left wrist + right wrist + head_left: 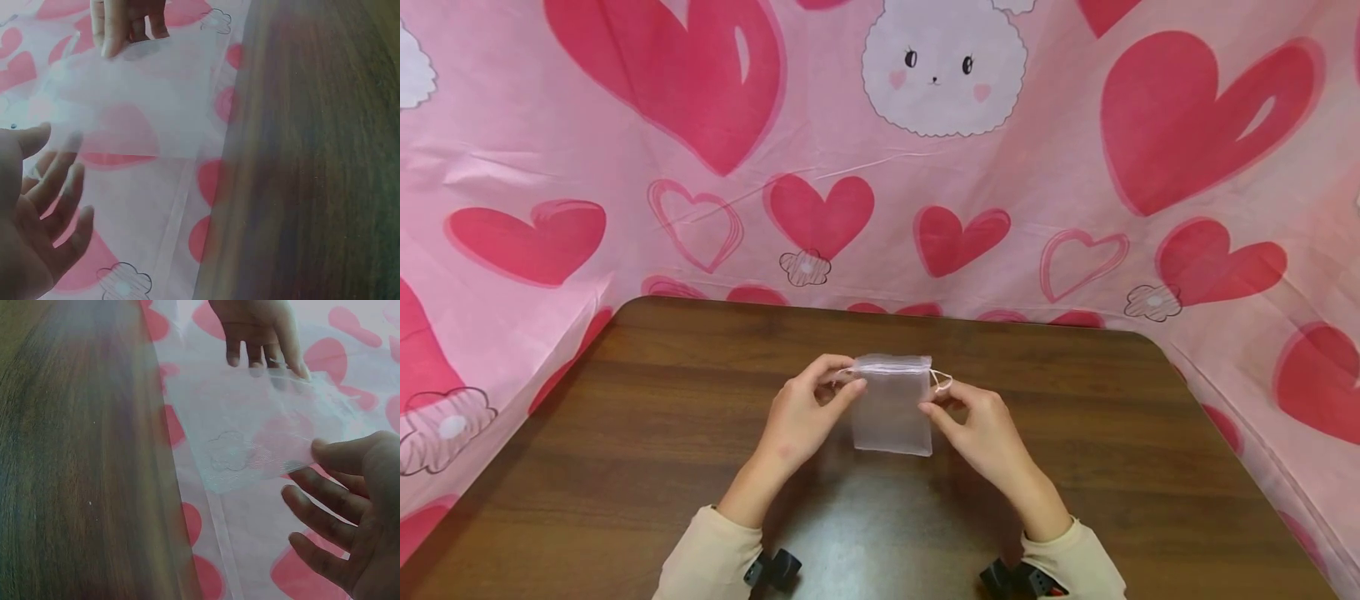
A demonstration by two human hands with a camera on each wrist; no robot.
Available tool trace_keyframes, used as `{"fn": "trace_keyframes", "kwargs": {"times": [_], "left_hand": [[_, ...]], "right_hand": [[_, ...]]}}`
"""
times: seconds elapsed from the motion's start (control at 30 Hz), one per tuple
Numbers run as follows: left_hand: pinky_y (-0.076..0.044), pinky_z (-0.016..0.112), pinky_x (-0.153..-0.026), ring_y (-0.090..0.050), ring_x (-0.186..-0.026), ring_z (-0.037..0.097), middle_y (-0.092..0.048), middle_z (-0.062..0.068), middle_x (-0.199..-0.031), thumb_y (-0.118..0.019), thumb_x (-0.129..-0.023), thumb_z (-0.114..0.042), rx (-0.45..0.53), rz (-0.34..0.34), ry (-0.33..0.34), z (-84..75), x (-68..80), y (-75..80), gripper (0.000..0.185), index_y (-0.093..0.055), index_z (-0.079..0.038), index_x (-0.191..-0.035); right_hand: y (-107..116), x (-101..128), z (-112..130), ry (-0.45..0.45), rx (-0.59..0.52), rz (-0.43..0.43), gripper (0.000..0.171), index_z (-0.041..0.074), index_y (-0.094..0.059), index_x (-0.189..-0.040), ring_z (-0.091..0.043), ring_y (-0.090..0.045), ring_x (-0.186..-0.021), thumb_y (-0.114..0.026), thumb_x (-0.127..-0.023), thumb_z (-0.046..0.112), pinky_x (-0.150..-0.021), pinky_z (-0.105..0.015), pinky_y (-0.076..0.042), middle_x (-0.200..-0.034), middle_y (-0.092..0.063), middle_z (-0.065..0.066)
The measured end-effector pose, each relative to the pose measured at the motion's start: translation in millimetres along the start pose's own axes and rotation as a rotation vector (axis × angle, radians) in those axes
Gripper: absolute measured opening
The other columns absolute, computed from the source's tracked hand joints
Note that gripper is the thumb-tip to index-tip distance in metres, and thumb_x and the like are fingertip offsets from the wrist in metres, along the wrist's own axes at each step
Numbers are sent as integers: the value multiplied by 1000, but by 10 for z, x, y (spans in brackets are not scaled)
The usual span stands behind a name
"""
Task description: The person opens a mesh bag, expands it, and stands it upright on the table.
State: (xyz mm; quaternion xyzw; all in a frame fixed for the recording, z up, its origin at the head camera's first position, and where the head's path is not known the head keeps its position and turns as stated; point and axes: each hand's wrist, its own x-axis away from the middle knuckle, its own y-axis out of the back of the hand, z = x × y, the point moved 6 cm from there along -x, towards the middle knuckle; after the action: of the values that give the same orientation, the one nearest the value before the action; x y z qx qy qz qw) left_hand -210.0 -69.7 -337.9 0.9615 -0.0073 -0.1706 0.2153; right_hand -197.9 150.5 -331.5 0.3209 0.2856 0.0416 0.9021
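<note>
A small sheer white drawstring pouch (891, 417) hangs upright over the table, its gathered top band uppermost. My left hand (805, 412) pinches its upper left edge between thumb and fingers, close to the cord on that side. On the opposite edge, my right hand (981, 429) pinches the pouch slightly lower, beside a white cord loop (942, 382). Through the thin mesh (250, 419) the right wrist view shows the printed cloth behind it, and the pouch looks flat. In the left wrist view, the other fingers of my left hand (40, 219) spread loosely below the thumb.
A dark brown wooden table (625, 467) with rounded far corners lies under both hands. Pink cloth (850, 150) printed with hearts and a white fluffy face surrounds its back and sides. Black wrist devices (772, 570) sit at both cream sleeves (707, 554).
</note>
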Motion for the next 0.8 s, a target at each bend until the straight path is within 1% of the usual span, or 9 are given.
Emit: {"fn": "trace_keyframes", "kwargs": {"times": [0.13, 0.27, 0.43, 0.5, 0.6, 0.7, 0.8], "left_hand": [[-50, 30, -74, -63, -77, 8, -72, -10, -92, -75, -90, -29, -30, 56, 11, 27, -1, -59, 25, -66, -21, -112], [-50, 31, -73, -62, -76, 6, -71, -14, -89, -76, -89, -31, -56, 98, 13, 37, 14, -102, 19, -70, -25, -106], [-49, 30, -69, -61, -74, 4, -69, -17, -84, -78, -87, -30, -94, 145, -1, 30, 34, -140, 12, -74, -28, -98], [-49, 30, -67, -60, -73, 4, -68, -17, -81, -78, -87, -30, -103, 153, -10, 23, 39, -148, 11, -74, -28, -97], [-48, 29, -66, -60, -71, 4, -67, -18, -79, -77, -88, -30, -116, 131, -17, 12, 41, -140, 8, -75, -27, -94], [-48, 29, -65, -59, -70, 5, -67, -18, -78, -77, -88, -29, -116, 78, -22, 3, 42, -111, 6, -75, -25, -92], [-49, 30, -66, -60, -70, 5, -69, -17, -79, -78, -87, -26, -106, 21, -23, -2, 39, -77, 6, -75, -24, -92]], "right_hand": [[57, -6, 1, 7, -48, -75, 12, 8, -74, -88, -9, -65, -75, -80, -80, 2, -71, -37, -55, -81, -71, 7], [114, -7, 4, -13, -82, -139, 9, 8, -74, -88, -9, -64, -74, -79, -82, 4, -71, -29, -52, -79, -71, 6], [161, -1, -18, -75, -119, -173, 5, 9, -73, -90, -10, -63, -74, -76, -87, 8, -71, -23, -48, -78, -71, 5], [169, 1, -28, -94, -130, -178, 4, 9, -73, -92, -10, -63, -74, -75, -88, 9, -71, -23, -48, -79, -71, 4], [163, 8, -33, -107, -141, -169, 5, 9, -74, -95, -11, -63, -75, -73, -90, 11, -70, -22, -48, -81, -72, 4], [124, 12, -32, -96, -135, -132, 10, 10, -75, -100, -11, -65, -75, -73, -90, 12, -68, -23, -48, -83, -73, 5], [64, 14, -16, -79, -130, -76, 16, 10, -75, -105, -12, -66, -75, -74, -90, 12, -68, -25, -50, -84, -73, 6]]}}
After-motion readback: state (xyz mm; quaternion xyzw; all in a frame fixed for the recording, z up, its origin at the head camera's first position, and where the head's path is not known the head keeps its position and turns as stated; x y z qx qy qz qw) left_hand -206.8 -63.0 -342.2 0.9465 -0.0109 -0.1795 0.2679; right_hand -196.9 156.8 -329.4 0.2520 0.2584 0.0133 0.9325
